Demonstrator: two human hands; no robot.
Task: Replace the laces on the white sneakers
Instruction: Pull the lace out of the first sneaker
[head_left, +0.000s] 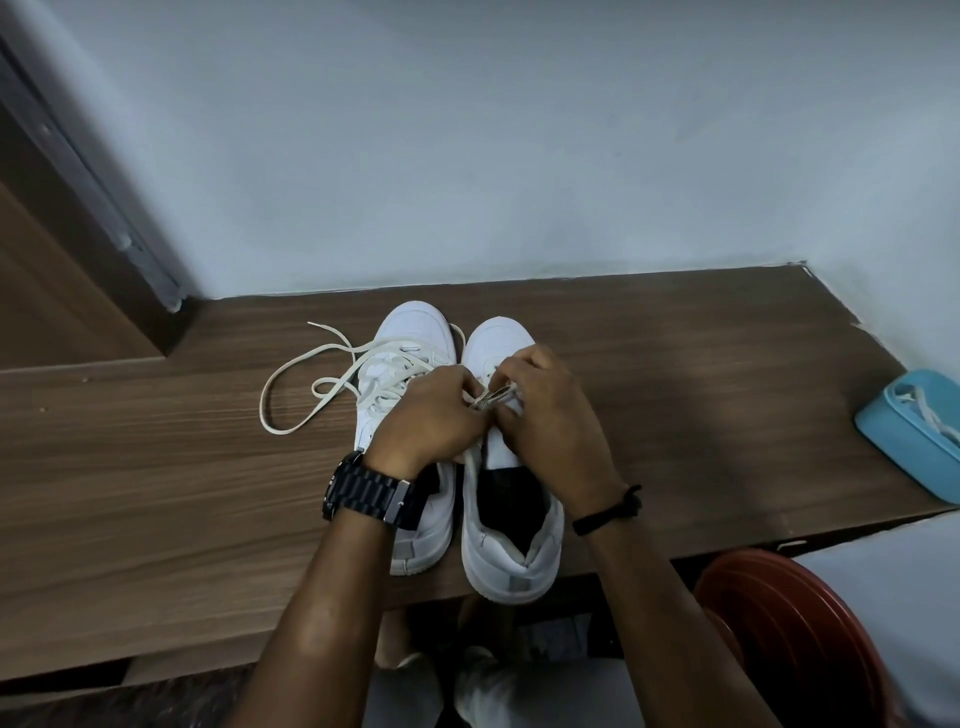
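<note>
Here, two white sneakers sit side by side on a brown wood-grain table (156, 467), toes twd the pale wall, heels twd the person, long axes running near-to-far. Left sneaker (410, 332) is smooth leather-like w/ a thick rubbery sole; a flat cream lace (291, 374) threads its eyelets and loops loose onto the wood at left. Right sneaker (511, 551) shows a dark lining and a white tongue; its heel overhangs the table edge slightly.

Left hand (421, 415), w/ a black link watch (366, 493) on the wrist, has fingers curled, pinching a lace end (493, 397) over the right sneaker's midfoot. Right hand (550, 415), w/ a thin black cord at the wrist, also pinches that lace. Hands cover the eyelets, so threading can't be made out.

At far right a light-blue box (893, 441) w/ a white lace inside is cut off by the frame; a red-brown round plastic item (779, 623) sits below.
</note>
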